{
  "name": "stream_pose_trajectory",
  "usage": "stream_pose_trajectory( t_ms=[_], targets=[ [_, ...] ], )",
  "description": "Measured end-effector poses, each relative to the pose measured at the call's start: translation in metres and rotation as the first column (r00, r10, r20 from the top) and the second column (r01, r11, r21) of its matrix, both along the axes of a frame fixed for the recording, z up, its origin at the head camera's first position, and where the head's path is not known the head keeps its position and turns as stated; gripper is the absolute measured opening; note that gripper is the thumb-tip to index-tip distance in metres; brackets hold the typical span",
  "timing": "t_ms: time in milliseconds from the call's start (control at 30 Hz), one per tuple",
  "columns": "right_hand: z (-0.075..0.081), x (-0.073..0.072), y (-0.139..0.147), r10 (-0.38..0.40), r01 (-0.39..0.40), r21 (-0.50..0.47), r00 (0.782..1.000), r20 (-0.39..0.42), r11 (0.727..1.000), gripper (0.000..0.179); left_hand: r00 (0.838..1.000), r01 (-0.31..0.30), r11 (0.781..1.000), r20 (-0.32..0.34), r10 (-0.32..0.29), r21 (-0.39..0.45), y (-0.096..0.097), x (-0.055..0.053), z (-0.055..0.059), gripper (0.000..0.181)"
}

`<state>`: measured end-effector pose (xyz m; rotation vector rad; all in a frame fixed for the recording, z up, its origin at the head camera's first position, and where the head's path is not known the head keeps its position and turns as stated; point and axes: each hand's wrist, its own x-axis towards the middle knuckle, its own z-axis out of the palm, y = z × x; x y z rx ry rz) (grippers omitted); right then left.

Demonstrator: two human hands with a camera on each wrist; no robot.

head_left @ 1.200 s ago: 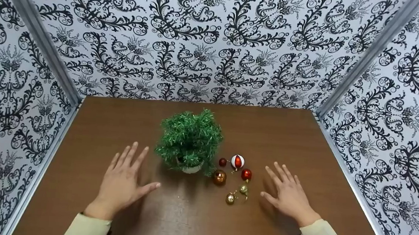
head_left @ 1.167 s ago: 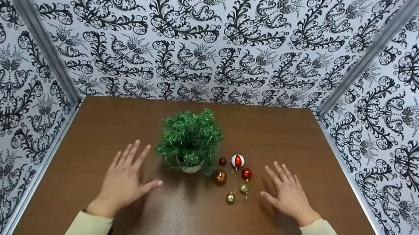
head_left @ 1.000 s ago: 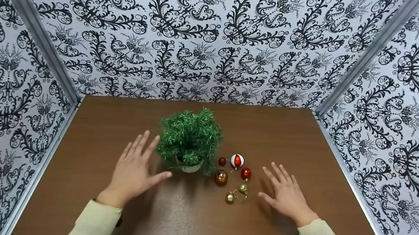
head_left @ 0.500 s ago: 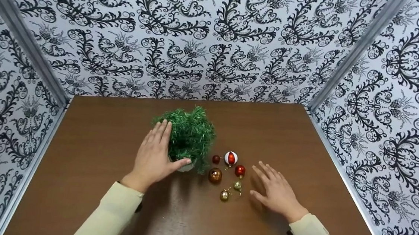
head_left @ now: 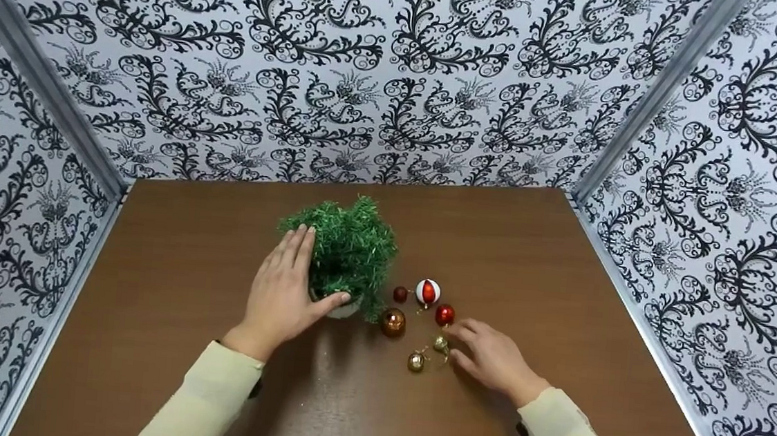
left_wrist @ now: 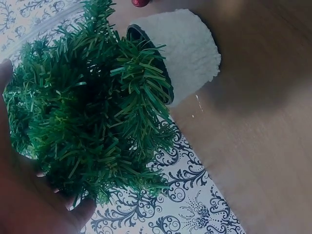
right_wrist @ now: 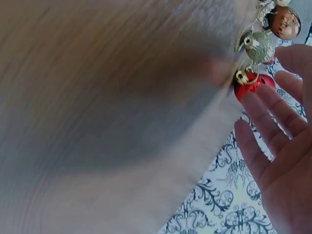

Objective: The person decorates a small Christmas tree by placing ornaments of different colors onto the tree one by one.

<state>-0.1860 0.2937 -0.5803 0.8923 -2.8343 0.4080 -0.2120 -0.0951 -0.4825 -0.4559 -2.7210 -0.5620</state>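
Note:
A small artificial Christmas tree (head_left: 359,243) stands left of centre, its white base (left_wrist: 187,56) showing in the left wrist view. Against the tree's left side lies my left hand (head_left: 278,299), fingers straight along the branches and thumb in front of the base. My right hand (head_left: 492,358) hovers with loosely bent fingers beside a shiny red bauble (head_left: 445,314) and a glittery gold bauble (head_left: 441,343). In the right wrist view its fingertips come close to the red bauble; whether they touch cannot be told.
Near the tree lie a copper bauble (head_left: 393,322), a dark red bauble (head_left: 400,294), a white-and-red striped bauble (head_left: 428,292) and a shiny gold bauble (head_left: 416,362). Patterned walls (head_left: 342,103) enclose the brown table (head_left: 221,232) at the back and sides.
My left hand has moved right and forward from the bare table onto the tree's left side. My right hand has come left to the baubles. The view has shifted slightly.

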Motion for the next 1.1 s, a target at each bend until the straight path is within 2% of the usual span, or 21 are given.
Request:
stream_pose_trajectory(
  t_ms=[267, 600, 867, 1100],
  targets=[
    [-0.006, -0.009, -0.011, 0.081, -0.081, 0.000, 0.996, -0.043, 0.997, 0.033, 1.000, -0.005, 1.000, 0.011, 0.005, 0.001, 0.000, 0.000, 0.002, 0.112],
    [-0.010, -0.012, -0.011, 0.103, -0.103, -0.033, 0.995, -0.005, 0.994, 0.027, 0.999, 0.006, 1.000, 0.033, -0.005, -0.027, -0.002, 0.000, 0.003, 0.112],
    [0.001, -0.010, -0.013, 0.096, -0.095, -0.090, 0.995, 0.012, 0.991, 0.029, 0.999, 0.007, 0.999, 0.049, -0.005, -0.032, -0.001, 0.001, 0.004, 0.112],
    [0.021, -0.009, -0.028, 0.097, -0.096, -0.238, 0.995, -0.008, 0.966, 0.030, 0.998, 0.004, 1.000, 0.059, -0.003, -0.019, -0.001, 0.001, 0.004, 0.112]
  ],
)
